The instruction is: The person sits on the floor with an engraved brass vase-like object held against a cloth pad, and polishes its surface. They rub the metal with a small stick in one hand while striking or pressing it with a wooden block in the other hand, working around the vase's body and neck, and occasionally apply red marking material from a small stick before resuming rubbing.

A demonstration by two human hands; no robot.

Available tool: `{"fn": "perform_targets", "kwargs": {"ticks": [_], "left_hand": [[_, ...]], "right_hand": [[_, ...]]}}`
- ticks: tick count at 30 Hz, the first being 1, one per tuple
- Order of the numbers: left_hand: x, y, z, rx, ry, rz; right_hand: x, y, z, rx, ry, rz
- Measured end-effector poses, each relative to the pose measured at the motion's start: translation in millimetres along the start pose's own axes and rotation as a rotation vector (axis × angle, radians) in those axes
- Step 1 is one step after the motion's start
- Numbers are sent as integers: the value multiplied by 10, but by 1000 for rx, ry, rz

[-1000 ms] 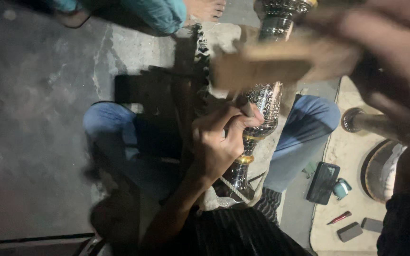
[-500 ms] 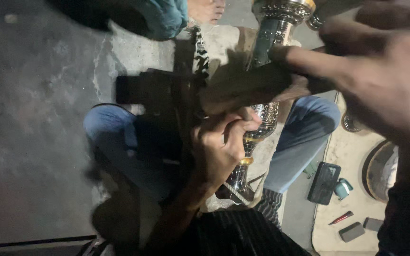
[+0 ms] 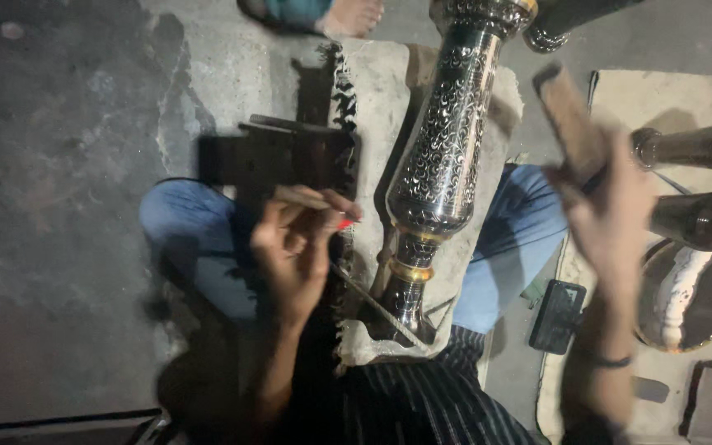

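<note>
We pinch the thin chisel (image 3: 306, 198) in our left hand (image 3: 294, 247), grip the wooden mallet (image 3: 570, 124) in our right hand (image 3: 611, 206) — and should strike squarely, steadying the engraved vase (image 3: 447, 156).

Engraved metal vase (image 3: 447, 156) flat across lap

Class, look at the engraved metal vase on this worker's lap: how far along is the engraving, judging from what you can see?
Done: scrolled patterning already covers the vase body and neck. In hand: the left hand holds a thin tool beside the vase, and the right hand lifts a wooden block. Left: the polished base looks plain; the far side is hidden.
</note>
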State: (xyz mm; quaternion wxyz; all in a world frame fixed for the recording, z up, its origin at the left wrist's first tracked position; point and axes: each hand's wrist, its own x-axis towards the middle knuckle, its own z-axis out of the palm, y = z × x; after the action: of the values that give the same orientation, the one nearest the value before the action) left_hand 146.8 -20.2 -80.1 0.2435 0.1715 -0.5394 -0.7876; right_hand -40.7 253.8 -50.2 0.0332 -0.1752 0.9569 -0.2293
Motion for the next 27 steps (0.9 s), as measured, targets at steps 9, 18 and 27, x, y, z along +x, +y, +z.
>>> {"fn": "perform_targets", "kwargs": {"ticks": [9,18,27], "left_hand": [[-96,-113,-203,-46,11,8],[-128,-449,125,-217,-95,86],[-41,-294,419,-182,-34,118]], "right_hand": [[-847,299,598,519,11,312],[-996,-502,210,570,-321,-96],[-1034,-653,376,433,-195,-363]]}}
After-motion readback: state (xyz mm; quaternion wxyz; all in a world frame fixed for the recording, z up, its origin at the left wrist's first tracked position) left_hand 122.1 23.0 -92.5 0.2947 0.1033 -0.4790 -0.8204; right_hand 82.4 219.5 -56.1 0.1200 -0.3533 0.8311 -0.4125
